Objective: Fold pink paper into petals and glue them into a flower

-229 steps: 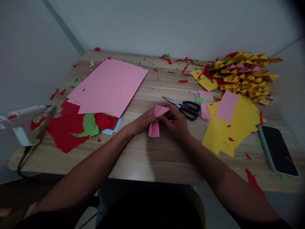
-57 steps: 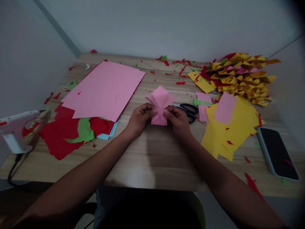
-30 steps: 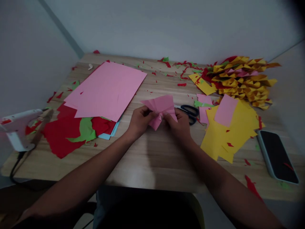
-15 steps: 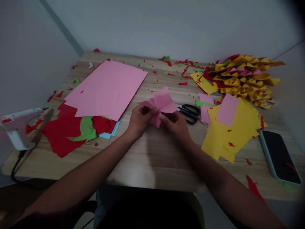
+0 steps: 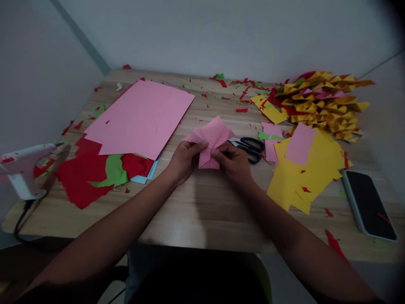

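Observation:
Between both hands, above the middle of the table, is a folded pink paper [image 5: 215, 131]. Its upper part fans out to a point, and a narrower, creased, square-ended part hangs below. My left hand [image 5: 186, 160] pinches its left side with the thumb in front. On the right side, my right hand [image 5: 234, 162] grips it the same way, thumb near the creased middle. Fingers behind the paper are partly hidden. Just beyond my right hand lie scissors [image 5: 251, 147] with dark blue handles, their blades partly covered by the hand and paper.
Large pink sheets [image 5: 142, 118] lie on red paper [image 5: 85, 181] at left, near a white glue gun [image 5: 28, 164] with a cord. To the right are yellow sheets [image 5: 303, 177], a phone [image 5: 370, 204] and a cluster of folded yellow paper pieces [image 5: 322, 103]. Scraps litter the wooden table [image 5: 177, 223].
The pink paper was bunched between the fingers earlier. It has been turned and spread several times; since half a second ago its square-ended lower part faces me again. Both hands keep hold of it.

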Available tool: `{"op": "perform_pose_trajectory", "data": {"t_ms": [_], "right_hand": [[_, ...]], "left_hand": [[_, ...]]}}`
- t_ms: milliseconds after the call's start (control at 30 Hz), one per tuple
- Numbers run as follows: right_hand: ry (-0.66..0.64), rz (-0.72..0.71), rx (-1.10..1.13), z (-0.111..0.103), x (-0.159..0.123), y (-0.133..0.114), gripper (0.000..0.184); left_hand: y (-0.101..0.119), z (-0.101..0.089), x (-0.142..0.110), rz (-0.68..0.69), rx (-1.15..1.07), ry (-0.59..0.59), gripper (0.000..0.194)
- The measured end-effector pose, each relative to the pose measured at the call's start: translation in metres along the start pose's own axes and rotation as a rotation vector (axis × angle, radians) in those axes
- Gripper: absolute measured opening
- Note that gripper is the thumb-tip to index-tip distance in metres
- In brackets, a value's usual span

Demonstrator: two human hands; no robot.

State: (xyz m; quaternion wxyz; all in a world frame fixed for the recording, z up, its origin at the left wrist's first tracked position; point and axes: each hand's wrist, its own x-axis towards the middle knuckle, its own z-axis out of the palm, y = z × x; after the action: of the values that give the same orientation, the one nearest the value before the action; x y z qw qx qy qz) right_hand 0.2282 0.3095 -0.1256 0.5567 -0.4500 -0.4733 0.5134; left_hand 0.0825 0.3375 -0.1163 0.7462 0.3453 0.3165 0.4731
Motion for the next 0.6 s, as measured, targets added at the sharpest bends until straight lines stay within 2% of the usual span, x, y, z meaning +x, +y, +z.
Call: {"op": "perform_pose_trajectory", "data": {"t_ms": [100, 300, 600], "right_hand": [[0.023, 0.04, -0.009, 0.0001, -0.0007, -0.0009, 0.034], [0.111, 0.02, -0.058, -0.0007, -0.0014, -0.0036, 0.034], [0.081, 0.065, -0.037, -0.0048, 0.0013, -0.0027, 0.035]], "left_hand": [[-0.0026, -0.0032, 0.0004, -0.01, 0.038, 0.011, 0.031], [-0.0069, -0.0049, 0.0015, 0.123, 0.214, 0.005, 0.035], [-0.0054, -0.0061, 0.0015, 0.087, 0.308, 0.097, 0.034]]}}
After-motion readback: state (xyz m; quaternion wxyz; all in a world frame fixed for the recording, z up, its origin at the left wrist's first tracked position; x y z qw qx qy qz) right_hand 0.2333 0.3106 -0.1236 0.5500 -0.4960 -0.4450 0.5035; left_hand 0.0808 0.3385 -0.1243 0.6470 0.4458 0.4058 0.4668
